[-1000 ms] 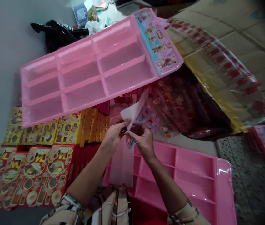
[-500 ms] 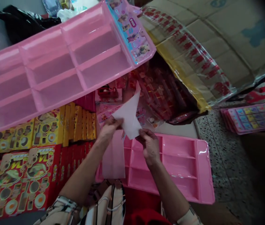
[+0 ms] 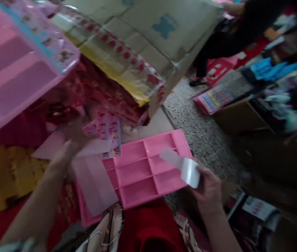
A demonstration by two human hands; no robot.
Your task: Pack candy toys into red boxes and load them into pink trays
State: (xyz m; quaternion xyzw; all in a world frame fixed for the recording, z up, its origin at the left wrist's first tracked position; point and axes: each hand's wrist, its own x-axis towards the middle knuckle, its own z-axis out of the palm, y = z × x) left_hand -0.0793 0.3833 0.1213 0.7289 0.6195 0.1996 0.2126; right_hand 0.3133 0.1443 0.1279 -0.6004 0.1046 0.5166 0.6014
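Observation:
My right hand [image 3: 208,187] is closed on a curled piece of white paper [image 3: 190,172], shiny on one side, at the right end of the lower pink tray [image 3: 135,171]. My left hand [image 3: 76,136] is smeared by motion, so its finger position is unclear. It is over pale paper sheets [image 3: 51,143], close to a printed picture sheet [image 3: 114,133]. Another pale paper strip [image 3: 93,187] lies across the left part of that tray, which is divided into compartments.
A second pink tray [image 3: 14,75] with a printed end rises at upper left. Behind stands an opened cardboard box [image 3: 148,45] holding red packages. Yellow boxes [image 3: 14,171] line the left. A person in dark clothes [image 3: 222,45] is at upper right, near stacked printed sheets [image 3: 214,98].
My view has swung to the right. My hands have parted: the right carried white paper towards the tray's right end, while the left is now over the paper sheets.

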